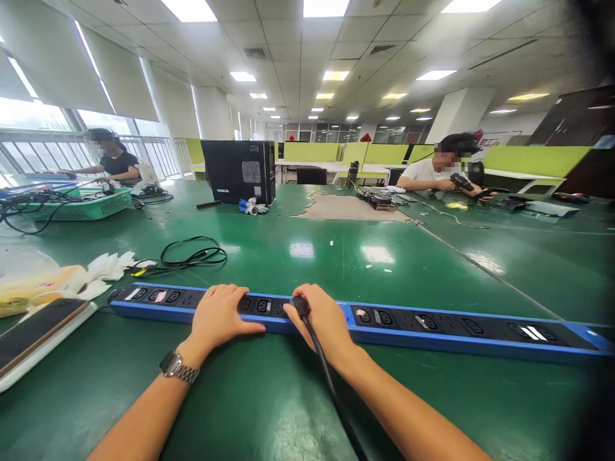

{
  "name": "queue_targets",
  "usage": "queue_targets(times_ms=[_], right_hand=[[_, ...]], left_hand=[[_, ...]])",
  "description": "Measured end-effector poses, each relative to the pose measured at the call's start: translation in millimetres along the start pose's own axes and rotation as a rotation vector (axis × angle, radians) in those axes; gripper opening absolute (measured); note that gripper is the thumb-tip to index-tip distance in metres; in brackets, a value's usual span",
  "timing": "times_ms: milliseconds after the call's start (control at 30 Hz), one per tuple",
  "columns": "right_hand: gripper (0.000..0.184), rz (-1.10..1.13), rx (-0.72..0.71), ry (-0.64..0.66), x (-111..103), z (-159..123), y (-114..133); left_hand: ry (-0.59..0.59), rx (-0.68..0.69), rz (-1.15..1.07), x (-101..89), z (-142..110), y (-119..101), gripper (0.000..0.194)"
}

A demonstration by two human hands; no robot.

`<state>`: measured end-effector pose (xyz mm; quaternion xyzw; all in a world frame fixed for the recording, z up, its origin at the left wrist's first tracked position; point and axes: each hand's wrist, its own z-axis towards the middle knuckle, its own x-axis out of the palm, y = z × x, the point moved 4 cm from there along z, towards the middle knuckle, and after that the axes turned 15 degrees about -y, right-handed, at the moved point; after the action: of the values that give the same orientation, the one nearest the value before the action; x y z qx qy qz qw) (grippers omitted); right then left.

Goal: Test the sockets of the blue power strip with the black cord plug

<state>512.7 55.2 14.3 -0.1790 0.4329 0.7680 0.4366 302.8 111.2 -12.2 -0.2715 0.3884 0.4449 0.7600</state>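
A long blue power strip (446,344) with black socket panels lies across the green table in front of me. My left hand (218,315) grips it left of its middle, fingers over the far edge and thumb along the near side. Between the fingers and thumb of my right hand (327,323) is a black power plug (300,306), held at the strip's middle sockets. Whether its front end sits inside a socket is hidden. From the plug a thick black cable (325,378) runs down toward me.
Left of the strip are a phone-like slab (41,336), white gloves (108,267) and a coiled black cable (195,255). Farther back stand a green basket (103,208) of cables and a black computer case (237,171). Two other people (432,173) sit at the far sides.
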Motion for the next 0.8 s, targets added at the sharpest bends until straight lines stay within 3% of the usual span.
queue_targets(times_ms=[200, 333, 567, 800], right_hand=[[0.025, -0.131, 0.078, 0.008, 12, 16, 12], [0.021, -0.361, -0.001, 0.061, 26, 16, 29], [0.024, -0.391, 0.086, -0.058, 43, 7, 32], [0.025, -0.362, -0.196, -0.084, 34, -19, 25]], left_hand=[[-0.021, -0.011, 0.002, 1.7, 0, 1, 0.08], [-0.019, -0.012, 0.012, 1.6, 0, 1, 0.08], [-0.008, 0.0, 0.034, 0.9, 0, 0, 0.079], [-0.014, 0.004, 0.032, 1.1, 0, -1, 0.082]])
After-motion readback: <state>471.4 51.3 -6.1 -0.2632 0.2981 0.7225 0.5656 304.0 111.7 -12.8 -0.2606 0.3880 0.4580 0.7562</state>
